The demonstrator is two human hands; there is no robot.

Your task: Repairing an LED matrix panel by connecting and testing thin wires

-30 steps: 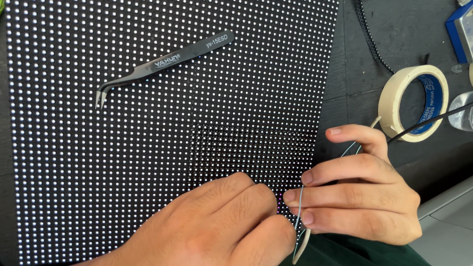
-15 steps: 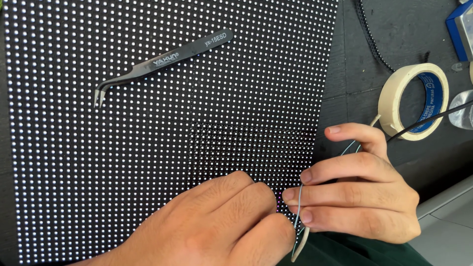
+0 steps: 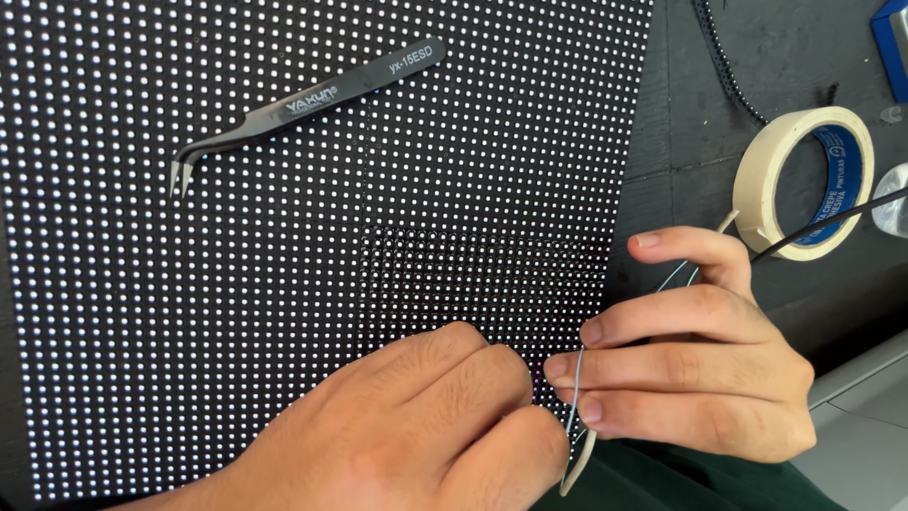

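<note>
The big black panel of tiny white lights [image 3: 284, 265] lay flat and filled most of the view. Both hands sat at its bottom right corner. The right hand [image 3: 700, 369] was curled, and its fingers pinched a thin grey wire [image 3: 574, 397] just off the panel's right edge. The wire ran almost straight up and down there, then bent up and to the right behind the fingers. Its lower end hung below the panel's bottom edge. The left hand [image 3: 407, 435] rested knuckles up on the panel, closed in a loose fist, with its fingertips touching the wire beside the right hand's fingers. Whether it held the wire too could not be told, because the fingertips were hidden. So the wire stood between the two hands, and both were right at it. A darker patch of lights [image 3: 473, 274] lay on the panel just above the left hand. Black tweezers [image 3: 303, 104] lay slanted near the panel's top, well apart from the hands, tips pointing down and left. A roll of cream tape [image 3: 804, 180] stood off the panel to the right, with a black cable [image 3: 832, 220] crossing in front of it. Nothing lay between the hands and the dark patch.
</note>
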